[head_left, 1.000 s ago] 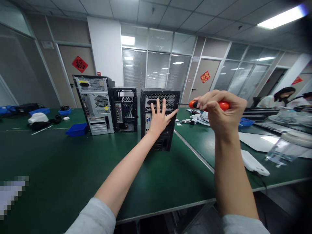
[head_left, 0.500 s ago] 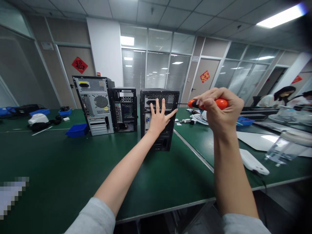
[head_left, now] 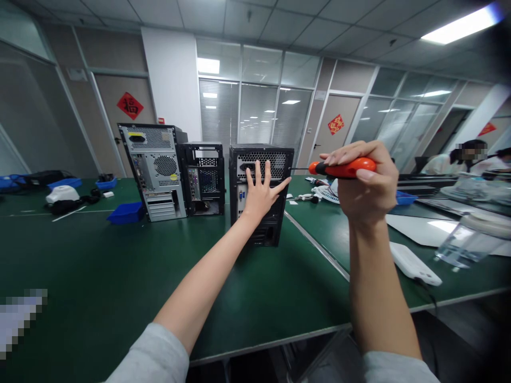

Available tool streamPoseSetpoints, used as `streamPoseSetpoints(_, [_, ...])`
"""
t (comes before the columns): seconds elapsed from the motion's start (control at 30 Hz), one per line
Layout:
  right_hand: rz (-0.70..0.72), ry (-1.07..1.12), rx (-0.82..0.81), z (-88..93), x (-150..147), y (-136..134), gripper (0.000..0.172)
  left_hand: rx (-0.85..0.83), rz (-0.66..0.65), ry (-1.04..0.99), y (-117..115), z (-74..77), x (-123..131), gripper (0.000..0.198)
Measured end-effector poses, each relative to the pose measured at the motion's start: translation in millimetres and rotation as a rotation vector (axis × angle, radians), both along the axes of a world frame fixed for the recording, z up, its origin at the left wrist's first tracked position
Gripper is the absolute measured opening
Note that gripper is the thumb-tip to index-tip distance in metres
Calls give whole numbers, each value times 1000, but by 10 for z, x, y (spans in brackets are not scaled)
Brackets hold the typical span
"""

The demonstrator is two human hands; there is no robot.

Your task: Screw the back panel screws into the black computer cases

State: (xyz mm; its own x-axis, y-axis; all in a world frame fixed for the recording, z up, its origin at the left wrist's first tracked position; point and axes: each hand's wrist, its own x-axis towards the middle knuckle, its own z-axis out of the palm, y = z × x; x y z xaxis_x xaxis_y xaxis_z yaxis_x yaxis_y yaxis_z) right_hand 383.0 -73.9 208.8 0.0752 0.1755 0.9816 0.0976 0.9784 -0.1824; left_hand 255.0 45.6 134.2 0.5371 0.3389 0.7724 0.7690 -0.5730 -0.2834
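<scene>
A black computer case (head_left: pixel 261 148) stands upright on the green table with its back panel towards me. My left hand (head_left: pixel 260 198) lies on that panel, fingers spread, covering part of the mesh and the ports. At the right, my right hand (head_left: pixel 365 181) is closed round the red and black handle of a screwdriver (head_left: pixel 347 168). The screwdriver is held level, its thin shaft pointing left. Its tip reaches the upper right edge of the case's back; the screw there is too small to make out.
Left of the case stand a grey computer tower (head_left: pixel 159 170) and a smaller black case frame (head_left: pixel 205 181). A blue tray (head_left: pixel 125 213) sits beside them. At the right are a white power bank-like device (head_left: pixel 415 263) and a clear jar (head_left: pixel 473 242). People sit at the far right.
My right hand has turned on the screwdriver handle: the fingers have shifted over it and the thumb has moved towards its rear end. My left hand and the case stay put.
</scene>
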Motion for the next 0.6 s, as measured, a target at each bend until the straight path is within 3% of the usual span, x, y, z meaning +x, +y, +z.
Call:
streamPoseSetpoints(0.23, [64,42,-35,-12,-1,-37,19,12,12,10,-1,-1,-1,82])
streamPoseSetpoints(0.6, [10,71,-26,-36,23,-45,21,3,6,19,-11,6,-3,79])
